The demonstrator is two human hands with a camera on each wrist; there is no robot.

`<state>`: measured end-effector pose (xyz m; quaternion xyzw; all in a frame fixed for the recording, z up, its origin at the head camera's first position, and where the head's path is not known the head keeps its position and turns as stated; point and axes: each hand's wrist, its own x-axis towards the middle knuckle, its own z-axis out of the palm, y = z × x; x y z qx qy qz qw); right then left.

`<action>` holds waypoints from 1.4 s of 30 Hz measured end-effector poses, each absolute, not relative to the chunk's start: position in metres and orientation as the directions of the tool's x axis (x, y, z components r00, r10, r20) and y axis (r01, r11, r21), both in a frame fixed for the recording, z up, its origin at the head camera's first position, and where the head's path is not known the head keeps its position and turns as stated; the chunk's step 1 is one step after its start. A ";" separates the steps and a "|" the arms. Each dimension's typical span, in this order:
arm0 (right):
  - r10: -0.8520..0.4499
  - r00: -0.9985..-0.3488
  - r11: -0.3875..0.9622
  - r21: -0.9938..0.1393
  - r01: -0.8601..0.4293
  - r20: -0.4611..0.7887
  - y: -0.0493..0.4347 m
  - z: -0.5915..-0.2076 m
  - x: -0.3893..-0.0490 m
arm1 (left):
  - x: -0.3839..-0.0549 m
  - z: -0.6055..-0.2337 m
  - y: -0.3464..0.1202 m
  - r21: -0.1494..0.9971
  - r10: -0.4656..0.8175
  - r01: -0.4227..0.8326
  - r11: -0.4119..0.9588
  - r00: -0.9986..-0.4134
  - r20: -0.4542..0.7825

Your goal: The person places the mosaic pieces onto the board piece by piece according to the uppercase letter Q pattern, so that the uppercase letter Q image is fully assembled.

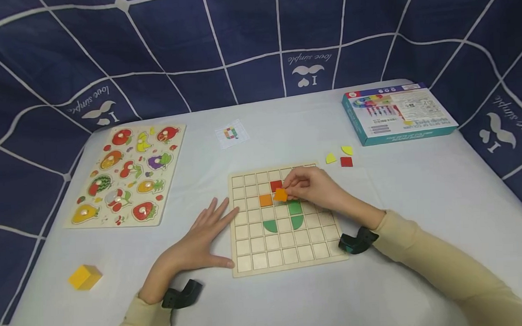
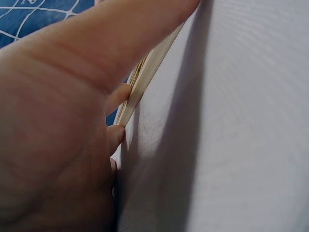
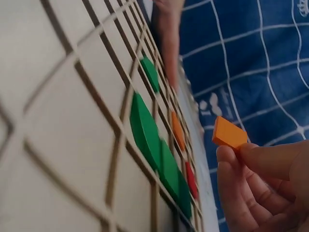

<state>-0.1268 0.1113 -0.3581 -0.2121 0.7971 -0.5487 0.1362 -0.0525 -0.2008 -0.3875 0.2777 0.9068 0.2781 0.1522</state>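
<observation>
My right hand [image 1: 312, 187] pinches an orange square tile [image 3: 230, 133] between thumb and fingers, above the wooden grid board [image 1: 258, 260]. Below it, the board bears a red square tile [image 1: 276, 186], another orange square tile [image 1: 265, 200], a green square tile [image 1: 295, 207] and two green quarter-circle tiles [image 1: 270, 226]. The raised hand partly covers the board's upper right cells. Fingers spread, my left hand [image 1: 199, 241] rests against the board's left edge. In the left wrist view, its fingertips [image 2: 116, 134] touch the board's side.
Right of the board's far edge lie two yellow quarter-circle tiles [image 1: 347, 150] and a red square tile [image 1: 346, 161]. A pattern card [image 1: 232, 134] lies behind the board, a fruit puzzle board [image 1: 173, 162] and yellow block [image 1: 85, 277] to the left, and a box [image 1: 399, 113] at back right.
</observation>
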 end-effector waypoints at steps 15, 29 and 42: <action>-0.631 -0.769 0.404 -0.803 -0.439 0.104 0.080 -0.377 -0.122 | -0.051 -0.386 -0.200 0.596 0.593 0.428 0.680 -0.799 -0.103; -0.643 -0.760 0.447 -0.759 -0.473 0.095 0.086 -0.372 -0.123 | -0.052 -0.388 -0.199 0.596 0.594 0.430 0.678 -0.798 -0.100; -0.506 -0.861 0.528 -0.766 -0.365 0.061 0.193 -0.350 -0.114 | -0.053 -0.387 -0.200 0.589 0.591 0.426 0.687 -0.799 -0.111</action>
